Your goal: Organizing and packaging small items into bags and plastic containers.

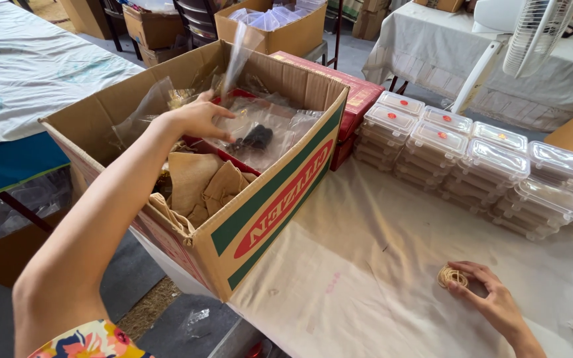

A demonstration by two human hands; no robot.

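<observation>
Hard to see much inside the box (233, 219): it's a jumble of clear bags (266, 132), brown paper (197, 182) and something red underneath, and the dark lump in one bag is too murky to name. The left hand (200, 118) is down in there, fingers pinched on a clear bag by that lump, while another bag sticking up above it is just a blur. The box itself is tan cardboard with a green stripe and a red oval on its side, overhanging the edge of the bench (366, 265), which is covered in a cream cloth. The right hand (489, 292) rests flat on the cloth, fingers loosely spread and touching a small coil of rubber bands (451, 276). Behind are stacked clear tubs (472, 159) with round red stickers on the lids, the farthest ones cut off at the frame edge. A flat red carton (359, 99) sits half hidden behind the box.
</observation>
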